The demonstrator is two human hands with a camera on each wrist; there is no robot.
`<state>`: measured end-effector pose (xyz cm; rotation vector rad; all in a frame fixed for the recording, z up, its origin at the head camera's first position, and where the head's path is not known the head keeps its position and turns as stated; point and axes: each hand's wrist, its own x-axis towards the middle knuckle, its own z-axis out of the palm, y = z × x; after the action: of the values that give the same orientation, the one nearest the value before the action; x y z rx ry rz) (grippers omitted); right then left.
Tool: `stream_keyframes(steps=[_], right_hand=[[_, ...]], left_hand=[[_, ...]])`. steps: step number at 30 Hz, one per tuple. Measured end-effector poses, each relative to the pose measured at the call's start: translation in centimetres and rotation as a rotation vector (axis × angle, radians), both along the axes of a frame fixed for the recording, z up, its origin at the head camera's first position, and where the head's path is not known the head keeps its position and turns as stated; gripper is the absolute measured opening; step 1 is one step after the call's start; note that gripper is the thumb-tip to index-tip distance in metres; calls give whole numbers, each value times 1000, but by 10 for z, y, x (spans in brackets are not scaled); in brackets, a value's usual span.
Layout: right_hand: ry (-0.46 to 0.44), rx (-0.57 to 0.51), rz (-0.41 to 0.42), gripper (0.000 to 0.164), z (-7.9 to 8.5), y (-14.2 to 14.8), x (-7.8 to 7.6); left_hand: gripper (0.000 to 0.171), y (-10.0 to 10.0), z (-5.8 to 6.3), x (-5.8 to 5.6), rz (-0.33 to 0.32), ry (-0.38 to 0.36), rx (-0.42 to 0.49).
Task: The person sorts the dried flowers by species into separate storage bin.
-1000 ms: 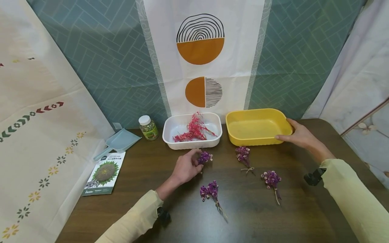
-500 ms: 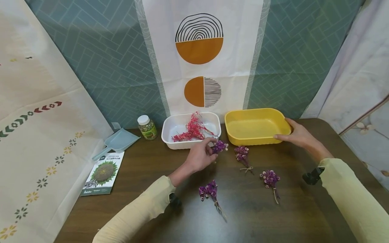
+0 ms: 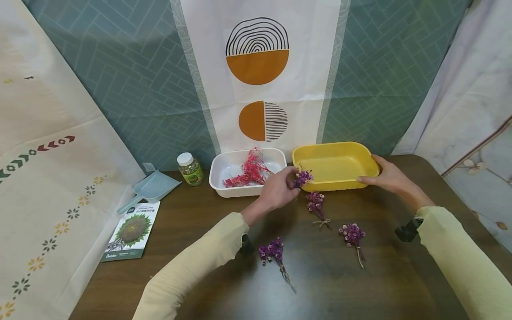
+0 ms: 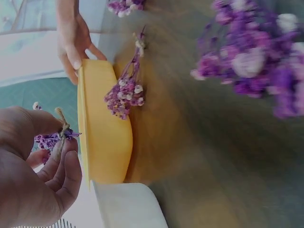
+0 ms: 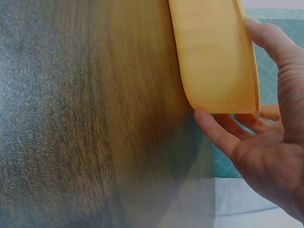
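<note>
My left hand [image 3: 278, 189] pinches a small bunch of purple dried flowers [image 3: 303, 178] by its stems, at the near left rim of the yellow tray [image 3: 338, 184]. In the left wrist view, twine [image 4: 60, 116] is knotted round those stems between thumb and fingers. My right hand [image 3: 391, 176] grips the tray's right end, thumb at the rim and fingers against the end wall, as the right wrist view shows. Three more purple bunches lie on the table: one [image 3: 315, 202] just in front of the tray, another [image 3: 352, 234] nearer right, a third [image 3: 276, 254] nearer left.
Left of the yellow tray stands a white tray [image 3: 236, 192] holding red dried flowers [image 3: 253, 170]. Further left are a lidded jar [image 3: 191, 170], a light blue dustpan [image 3: 156, 186] and a seed packet [image 3: 132, 231]. A patterned cloth [image 3: 360, 80] hangs behind the table [image 3: 224, 293].
My left hand has carried its purple bunch rightward and slightly away, from in front of the white tray to the yellow tray's rim. My right hand stays on the yellow tray.
</note>
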<state>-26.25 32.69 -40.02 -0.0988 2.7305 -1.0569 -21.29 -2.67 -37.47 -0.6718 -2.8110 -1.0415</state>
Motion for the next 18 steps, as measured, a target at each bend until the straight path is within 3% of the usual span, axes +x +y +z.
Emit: stream_keyframes(steps=[11, 18], right_hand=[[40, 10, 17, 113, -1, 2, 2], [55, -9, 39, 112, -1, 3, 0]], left_hand=[[52, 36, 17, -29, 37, -52, -94], [49, 48, 20, -47, 77, -95, -120]])
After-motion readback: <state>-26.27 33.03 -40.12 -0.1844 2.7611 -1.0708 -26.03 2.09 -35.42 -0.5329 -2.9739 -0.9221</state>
